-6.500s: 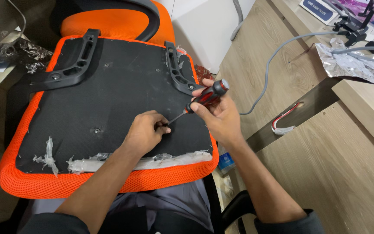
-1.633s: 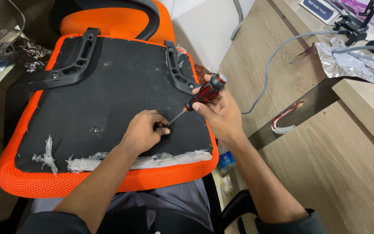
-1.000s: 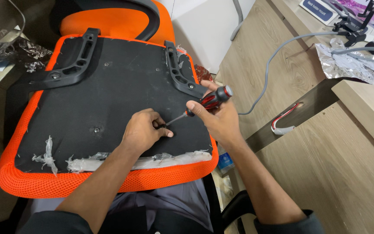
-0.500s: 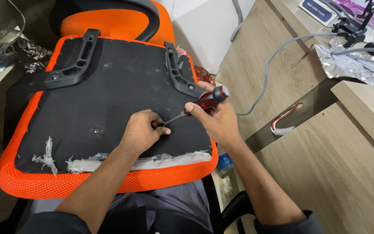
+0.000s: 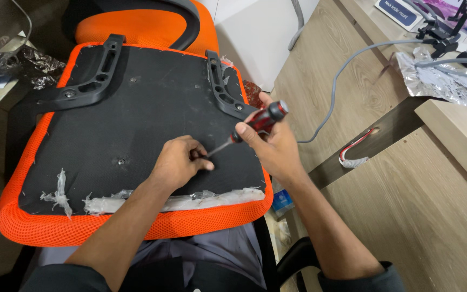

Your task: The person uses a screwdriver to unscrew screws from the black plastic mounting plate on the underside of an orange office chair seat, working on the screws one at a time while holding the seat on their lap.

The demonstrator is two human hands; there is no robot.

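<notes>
The red-and-black screwdriver (image 5: 249, 128) slants down across the upturned orange seat (image 5: 136, 108), its handle clenched in the right hand (image 5: 274, 146) and its tip pinched under the curled left hand (image 5: 177, 162), the handle tilted slightly lower than half a second ago.

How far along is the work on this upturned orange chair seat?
Looks done: both black armrest brackets already sit against the black underside panel. In hand: the right hand grips a red-and-black screwdriver, its tip guided by the left hand to a spot near the panel's front. Left, by the look of it: bare holes show mid-panel, and torn plastic wrap clings along the front edge.
</notes>
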